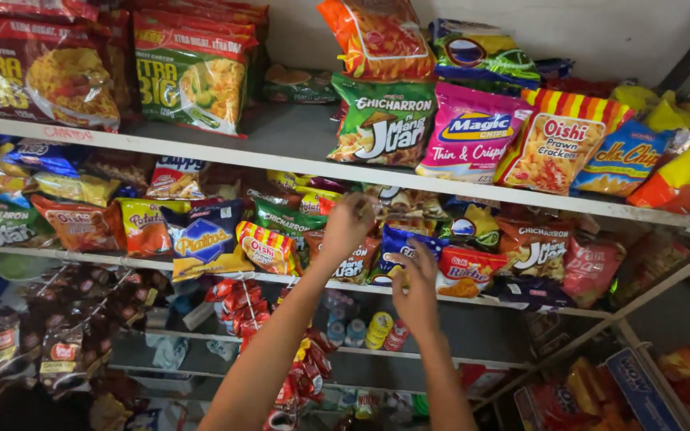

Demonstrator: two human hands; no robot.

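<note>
**Both hands at the middle snack shelf**

Head view: your left hand is raised at 12 o'clock, fingers bunched among the packets; what it grips I cannot tell. Your right hand, just at its 4 o'clock, pinches the lower edge of a blue snack bag on the middle shelf, partly hidden.

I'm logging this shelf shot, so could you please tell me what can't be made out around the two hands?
Head view only:
- Left hand: its fingertips are blurred against the packets, so any grip is unclear.
- Right hand: seen from the back; the palm and whatever is under it on the blue snack bag are hidden.
- Hanging sachets: too dark to identify.
- Cardboard box: cut off by the bottom edge.
</note>
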